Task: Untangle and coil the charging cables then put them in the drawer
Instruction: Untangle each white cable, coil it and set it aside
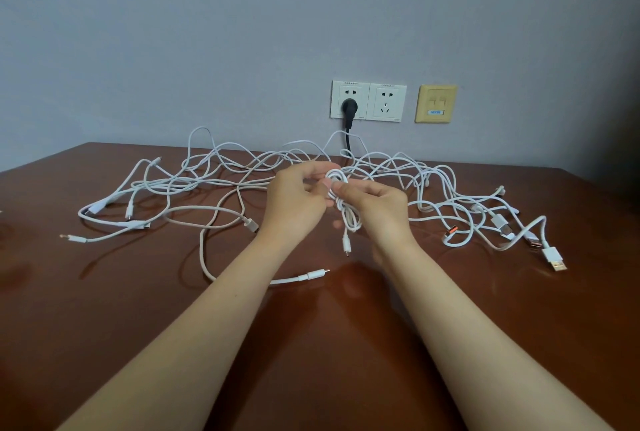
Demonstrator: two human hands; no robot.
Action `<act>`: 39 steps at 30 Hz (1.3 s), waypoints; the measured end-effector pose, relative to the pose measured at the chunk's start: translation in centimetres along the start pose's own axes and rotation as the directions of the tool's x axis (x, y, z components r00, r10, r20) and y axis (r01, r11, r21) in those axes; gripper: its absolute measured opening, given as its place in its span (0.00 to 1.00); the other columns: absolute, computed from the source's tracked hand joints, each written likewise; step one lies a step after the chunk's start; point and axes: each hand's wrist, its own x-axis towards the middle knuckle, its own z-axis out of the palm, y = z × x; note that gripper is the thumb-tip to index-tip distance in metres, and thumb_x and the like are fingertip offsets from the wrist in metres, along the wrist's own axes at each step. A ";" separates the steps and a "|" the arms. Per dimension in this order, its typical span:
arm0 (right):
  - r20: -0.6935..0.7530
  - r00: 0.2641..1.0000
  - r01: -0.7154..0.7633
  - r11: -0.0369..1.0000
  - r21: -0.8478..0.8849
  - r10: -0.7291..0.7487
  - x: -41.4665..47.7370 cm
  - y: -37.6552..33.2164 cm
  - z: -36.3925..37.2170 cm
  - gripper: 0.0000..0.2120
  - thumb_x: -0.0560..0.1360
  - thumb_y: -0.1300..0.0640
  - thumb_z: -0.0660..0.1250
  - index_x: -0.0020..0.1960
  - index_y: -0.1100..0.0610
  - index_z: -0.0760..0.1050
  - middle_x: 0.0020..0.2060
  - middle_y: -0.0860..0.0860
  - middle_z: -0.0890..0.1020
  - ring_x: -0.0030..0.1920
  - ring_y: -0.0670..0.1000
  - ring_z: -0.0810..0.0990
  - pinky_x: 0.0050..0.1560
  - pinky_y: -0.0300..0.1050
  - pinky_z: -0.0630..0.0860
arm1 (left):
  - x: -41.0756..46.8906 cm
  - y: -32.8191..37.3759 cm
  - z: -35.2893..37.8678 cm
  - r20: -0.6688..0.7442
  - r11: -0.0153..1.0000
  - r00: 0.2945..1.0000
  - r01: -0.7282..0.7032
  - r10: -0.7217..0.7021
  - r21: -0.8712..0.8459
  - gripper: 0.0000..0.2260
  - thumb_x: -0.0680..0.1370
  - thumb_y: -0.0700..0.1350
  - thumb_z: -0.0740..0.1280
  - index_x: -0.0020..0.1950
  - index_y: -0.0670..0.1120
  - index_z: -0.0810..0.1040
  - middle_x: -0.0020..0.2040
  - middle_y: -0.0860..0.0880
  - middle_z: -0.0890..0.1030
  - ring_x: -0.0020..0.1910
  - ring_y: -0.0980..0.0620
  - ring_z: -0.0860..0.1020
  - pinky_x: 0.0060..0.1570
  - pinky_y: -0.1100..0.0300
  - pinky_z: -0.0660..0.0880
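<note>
Several white charging cables [225,174] lie tangled across the back of the brown table [104,309]. Above the table's middle I hold a small coil of white cable [348,219]. My left hand [298,202] pinches the top of the coil with thumb and fingers. My right hand [377,205] grips the coil from the right side. One plug end of the coil hangs down below my hands. No drawer is in view.
A loose cable end with its plug [313,274] lies on the table just under my left forearm. USB plugs [554,257] are spread at the right. On the wall are white sockets [369,101] with a black plug [349,111] and a yellow plate [435,103].
</note>
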 end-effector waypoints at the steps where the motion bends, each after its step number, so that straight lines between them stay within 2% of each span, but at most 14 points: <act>1: 0.020 1.000 -0.007 1.000 -0.004 0.007 -0.1 0.1 0.0 0.03 0.72 0.62 0.71 0.43 0.61 0.80 0.37 0.58 0.80 0.34 0.51 0.77 0.28 0.39 0.77 | 0.0 -0.2 0.0 -0.007 1.000 1.000 0.008 -0.008 0.019 0.12 0.78 0.35 0.62 0.48 0.51 0.77 0.45 0.52 0.80 0.37 0.55 0.80 0.44 0.60 0.80; 3: 0.062 0.998 -0.020 1.000 0.009 0.019 -0.4 0.3 0.1 0.02 0.73 0.61 0.69 0.42 0.60 0.80 0.34 0.56 0.79 0.30 0.48 0.76 0.28 0.39 0.77 | -0.1 -0.6 0.0 -0.043 0.998 0.999 0.031 -0.029 0.056 0.11 0.77 0.35 0.62 0.48 0.52 0.78 0.45 0.51 0.80 0.38 0.52 0.82 0.48 0.52 0.80; 6: 0.129 0.990 -0.058 0.997 0.044 0.052 -0.6 0.5 0.5 0.04 0.75 0.63 0.66 0.43 0.57 0.79 0.30 0.52 0.79 0.28 0.46 0.76 0.28 0.40 0.78 | -0.2 -0.9 -0.2 -0.137 0.994 0.989 0.062 -0.050 0.089 0.11 0.75 0.36 0.63 0.49 0.49 0.82 0.45 0.50 0.82 0.45 0.47 0.82 0.52 0.48 0.78; 9: 0.147 0.985 -0.095 0.995 0.039 0.088 -0.8 0.7 1.2 0.11 0.73 0.69 0.66 0.53 0.57 0.75 0.36 0.51 0.81 0.30 0.47 0.78 0.29 0.41 0.77 | -0.2 -1.2 -0.6 -0.229 0.993 0.969 0.108 -0.096 0.038 0.11 0.74 0.36 0.63 0.48 0.48 0.82 0.44 0.51 0.82 0.48 0.47 0.81 0.52 0.48 0.78; 11: 0.098 0.992 -0.083 0.996 0.037 0.079 -0.9 0.8 1.4 0.12 0.72 0.70 0.66 0.53 0.58 0.74 0.39 0.53 0.80 0.29 0.46 0.79 0.30 0.40 0.77 | -0.3 -1.4 -1.0 -0.271 0.989 0.951 0.136 -0.147 -0.061 0.11 0.74 0.36 0.63 0.46 0.51 0.81 0.44 0.50 0.82 0.48 0.46 0.81 0.51 0.47 0.78; 15: 0.012 0.999 0.037 0.998 -0.052 -0.037 -1.0 0.2 0.9 0.05 0.72 0.69 0.68 0.46 0.61 0.77 0.35 0.56 0.81 0.29 0.44 0.80 0.33 0.35 0.78 | -0.7 -0.7 -2.1 -0.270 0.970 0.934 0.200 -0.232 -0.142 0.11 0.75 0.34 0.63 0.55 0.41 0.81 0.47 0.45 0.81 0.46 0.46 0.81 0.43 0.57 0.81; 18: 0.000 0.997 0.074 0.994 -0.084 -0.074 -1.1 -0.2 1.3 0.04 0.73 0.67 0.69 0.47 0.62 0.79 0.34 0.54 0.81 0.31 0.44 0.81 0.35 0.34 0.78 | -0.5 0.5 -3.7 -0.249 0.988 0.956 0.154 -0.153 -0.016 0.11 0.74 0.35 0.64 0.54 0.41 0.81 0.42 0.49 0.80 0.44 0.44 0.82 0.50 0.49 0.79; 22: 0.034 0.997 0.081 0.978 -0.193 -0.076 -1.5 -1.0 3.3 0.05 0.74 0.66 0.67 0.48 0.62 0.80 0.37 0.50 0.82 0.33 0.43 0.80 0.43 0.39 0.79 | -0.1 1.9 -7.0 -0.234 0.980 0.965 0.150 -0.117 0.132 0.10 0.73 0.36 0.64 0.51 0.43 0.82 0.46 0.45 0.82 0.47 0.44 0.81 0.54 0.48 0.77; 26: 0.125 0.990 0.081 0.981 -0.177 -0.060 -2.3 -2.8 6.1 0.06 0.71 0.69 0.69 0.41 0.60 0.79 0.29 0.48 0.80 0.24 0.41 0.77 0.34 0.34 0.77 | -0.3 2.6 -10.9 -0.246 0.969 0.957 0.193 -0.152 0.154 0.09 0.72 0.36 0.66 0.41 0.49 0.80 0.40 0.48 0.80 0.46 0.43 0.82 0.54 0.48 0.77; 29: 0.155 0.985 0.109 0.975 -0.192 -0.080 -2.8 -3.4 8.4 0.09 0.69 0.70 0.71 0.36 0.57 0.78 0.21 0.43 0.77 0.21 0.39 0.73 0.29 0.30 0.72 | -0.7 3.0 -14.0 -0.257 0.947 0.952 0.226 -0.166 0.226 0.08 0.72 0.37 0.66 0.42 0.49 0.79 0.41 0.47 0.81 0.46 0.45 0.81 0.54 0.55 0.76; 31: 0.176 0.982 0.103 0.974 -0.202 -0.068 -3.4 -3.4 10.2 0.09 0.69 0.70 0.71 0.37 0.58 0.78 0.21 0.43 0.77 0.20 0.39 0.73 0.27 0.30 0.71 | -1.2 3.4 -16.2 -0.243 0.903 0.956 0.244 -0.163 0.355 0.06 0.73 0.39 0.67 0.47 0.47 0.81 0.44 0.47 0.81 0.45 0.51 0.78 0.46 0.66 0.70; 34: 0.220 0.975 0.084 0.976 -0.199 -0.039 -4.5 -3.3 13.0 0.10 0.68 0.71 0.71 0.35 0.58 0.77 0.20 0.44 0.77 0.20 0.40 0.73 0.26 0.31 0.72 | -1.8 3.8 -19.8 -0.221 0.851 0.959 0.262 -0.177 0.456 0.07 0.74 0.40 0.67 0.50 0.46 0.81 0.43 0.49 0.78 0.44 0.55 0.74 0.35 0.68 0.62; 37: 0.269 0.963 0.046 0.980 -0.193 0.007 -5.8 -2.9 15.7 0.13 0.68 0.73 0.70 0.33 0.57 0.76 0.23 0.46 0.78 0.20 0.42 0.74 0.26 0.33 0.73 | -2.9 3.6 -23.0 -0.207 0.805 0.960 0.271 -0.188 0.528 0.07 0.74 0.40 0.67 0.51 0.46 0.81 0.43 0.50 0.78 0.45 0.54 0.74 0.39 0.68 0.63; 39: 0.296 0.955 0.043 0.976 -0.215 0.023 -6.6 -2.3 17.4 0.13 0.68 0.72 0.69 0.33 0.56 0.76 0.27 0.51 0.79 0.23 0.46 0.75 0.30 0.38 0.75 | -3.7 3.2 -24.9 -0.209 0.771 0.958 0.281 -0.195 0.571 0.07 0.74 0.41 0.67 0.50 0.47 0.81 0.44 0.50 0.78 0.45 0.54 0.74 0.42 0.66 0.64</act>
